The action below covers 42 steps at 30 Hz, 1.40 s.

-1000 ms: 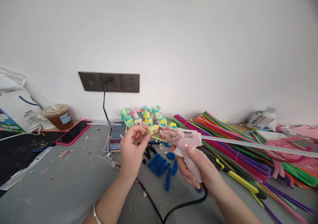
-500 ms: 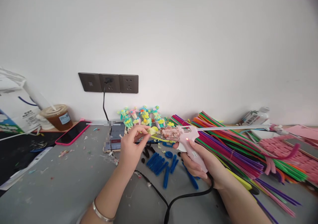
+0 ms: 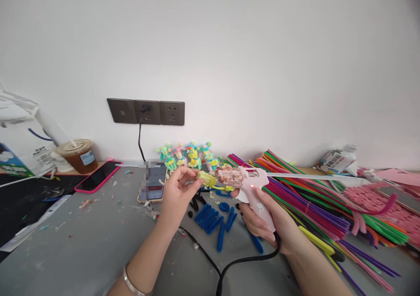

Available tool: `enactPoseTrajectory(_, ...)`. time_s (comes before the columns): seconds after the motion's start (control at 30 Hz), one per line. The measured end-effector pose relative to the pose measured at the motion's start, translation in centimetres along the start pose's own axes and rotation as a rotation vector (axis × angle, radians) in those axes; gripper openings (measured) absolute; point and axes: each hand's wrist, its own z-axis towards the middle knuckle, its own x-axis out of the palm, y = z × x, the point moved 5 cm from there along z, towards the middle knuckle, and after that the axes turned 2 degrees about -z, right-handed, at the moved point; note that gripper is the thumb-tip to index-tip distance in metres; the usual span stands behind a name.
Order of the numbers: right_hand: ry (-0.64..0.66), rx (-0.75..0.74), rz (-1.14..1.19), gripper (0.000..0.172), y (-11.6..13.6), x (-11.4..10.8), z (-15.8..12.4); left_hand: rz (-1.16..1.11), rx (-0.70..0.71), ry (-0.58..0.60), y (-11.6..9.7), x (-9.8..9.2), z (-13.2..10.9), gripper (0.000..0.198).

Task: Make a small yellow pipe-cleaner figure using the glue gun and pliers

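My right hand (image 3: 262,213) is wrapped round the handle of a pink glue gun (image 3: 259,195), with a long white glue stick (image 3: 305,176) reaching out of its back to the right. The nozzle end, crusted with old glue, points left. Between the thumb and fingers of my left hand (image 3: 183,188) is a small yellow fuzzy piece (image 3: 206,179), close to the nozzle; whether they touch I cannot tell. Below lie several short blue pipe cleaner pieces (image 3: 208,217). Small colourful pipe cleaner figures (image 3: 193,153) stand by the wall behind my hands.
Bundles of pipe cleaners (image 3: 305,208) cover the right side, near a yellow-handled tool (image 3: 316,240). The gun's black cord (image 3: 249,257) crosses the front. Leftward are a phone (image 3: 154,182), a pink-cased phone (image 3: 98,176) and a drink cup (image 3: 78,156). A bottle (image 3: 337,158) lies back right.
The yellow piece has turned in my left fingers and shows more of its side. Both hands and the glue gun have shifted slightly right in view, along with the whole scene.
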Motion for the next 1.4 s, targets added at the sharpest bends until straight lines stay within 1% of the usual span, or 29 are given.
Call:
enactPoseTrajectory(0.27, 0.044, -0.018, -0.060, 0.041, 0.0, 0.0, 0.1, -0.035, -0.006, -0.023, -0.2, -0.1, 0.0, 0.024)
enactPoseTrajectory(0.4, 0.016, -0.041, -0.122, 0.045, -0.1, 0.0, 0.3, -0.011, 0.002, -0.008, -0.3, -0.1, -0.1, 0.023)
enactPoseTrajectory(0.5, -0.015, -0.068, -0.198, 0.048, -0.2, -0.1, 0.3, 0.013, 0.012, -0.001, -0.4, -0.1, -0.1, 0.021)
enactPoseTrajectory(0.6, -0.039, -0.106, -0.361, 0.049, -0.3, 0.0, 0.2, 0.082, 0.064, 0.004, -0.5, -0.2, -0.1, 0.018)
enactPoseTrajectory(0.73, -0.149, -0.183, -0.657, 0.037, -0.1, -0.1, -0.3, 0.258, 0.215, 0.032, -0.9, -0.3, -0.3, 0.010)
enactPoseTrajectory(0.8, -0.193, -0.237, -0.717, 0.028, 0.1, -0.1, -0.5, 0.324, 0.271, 0.052, -1.1, -0.2, -0.4, 0.009)
enactPoseTrajectory(0.87, -0.207, -0.274, -0.720, 0.022, 0.3, -0.2, -0.6, 0.333, 0.273, 0.034, -1.0, -0.4, -0.4, 0.010)
enactPoseTrajectory(0.93, -0.201, -0.243, -0.703, 0.025, 0.3, -0.4, -0.6, 0.276, 0.212, -0.025, -0.8, -0.7, -0.2, 0.012)
enactPoseTrajectory(1.0, -0.183, -0.200, -0.623, 0.034, 0.2, -0.5, -0.5, 0.169, 0.117, -0.085, -0.3, -1.1, 0.0, 0.017)
enactPoseTrajectory(1.1, -0.137, -0.229, -0.357, 0.049, 0.4, -0.4, -0.3, 0.022, -0.004, -0.114, 0.4, -1.3, 0.2, 0.024)
enactPoseTrajectory(1.13, -0.123, -0.251, -0.255, 0.049, 0.5, -0.3, -0.2, -0.006, -0.030, -0.110, 0.5, -1.3, 0.3, 0.026)
enactPoseTrajectory(1.23, -0.108, -0.275, -0.020, 0.040, 0.5, 0.1, 0.2, -0.039, -0.078, -0.088, 0.9, -1.2, 0.3, 0.031)
enactPoseTrajectory(1.33, -0.087, -0.291, 0.125, 0.035, 0.8, 0.9, 0.7, -0.034, -0.119, -0.075, 1.4, -1.1, 0.3, 0.033)
enactPoseTrajectory(1.4, -0.062, -0.302, 0.166, 0.039, 1.4, 2.3, 1.1, -0.030, -0.155, -0.068, 1.9, -0.9, 0.2, 0.034)
